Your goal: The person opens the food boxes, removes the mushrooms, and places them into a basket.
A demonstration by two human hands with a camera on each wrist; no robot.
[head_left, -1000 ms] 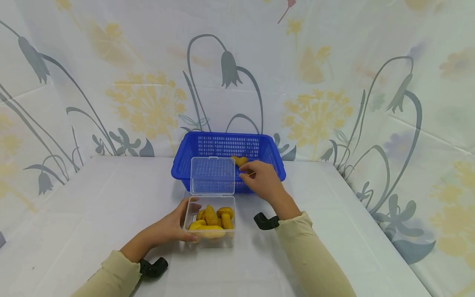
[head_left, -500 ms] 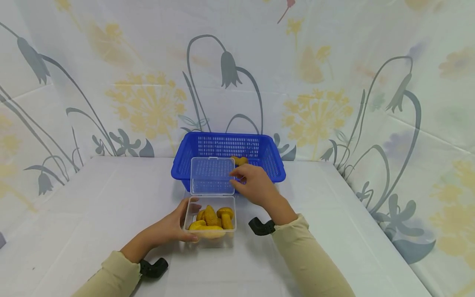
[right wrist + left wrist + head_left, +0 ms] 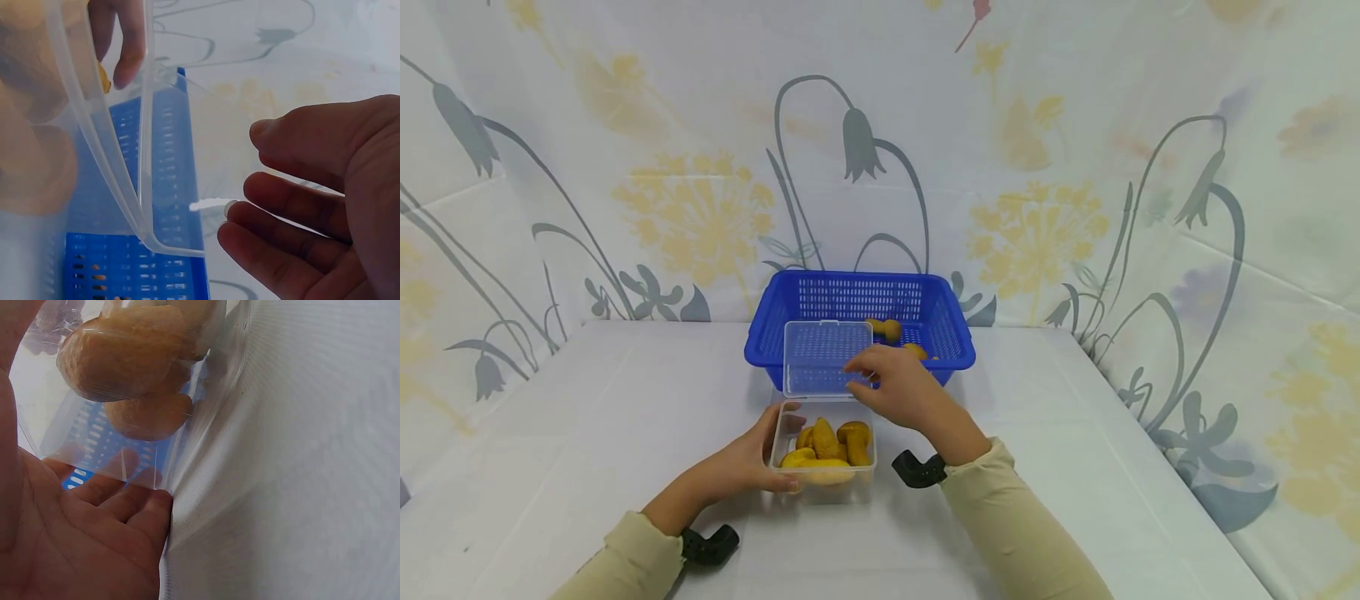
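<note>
A clear plastic box (image 3: pixel 831 487) stands on the table with several yellow-brown mushrooms (image 3: pixel 826 439) inside. Its hinged lid (image 3: pixel 820 358) is raised at the back, in front of the blue basket. My left hand (image 3: pixel 747 454) grips the box's left side, thumb at the front and fingers behind. In the left wrist view, those fingers (image 3: pixel 119 500) lie along the clear wall. My right hand (image 3: pixel 898 387) is at the lid's right edge, with thumb and fingers (image 3: pixel 281 209) apart and nothing seen between them. Whether its fingertips touch the lid, I cannot tell.
Behind the box is a blue perforated plastic basket (image 3: pixel 958 333), holding several more mushrooms (image 3: pixel 892 330). A flower-patterned cloth (image 3: pixel 1037 167) hangs behind it, and a white cloth covers the table (image 3: pixel 647 400). Both wrists carry black camera mounts (image 3: pixel 917 469).
My right hand has moved left and toward me, from over the basket's front rim to the lid's right edge. More mushrooms in the basket are uncovered. The left hand and box stay put.
</note>
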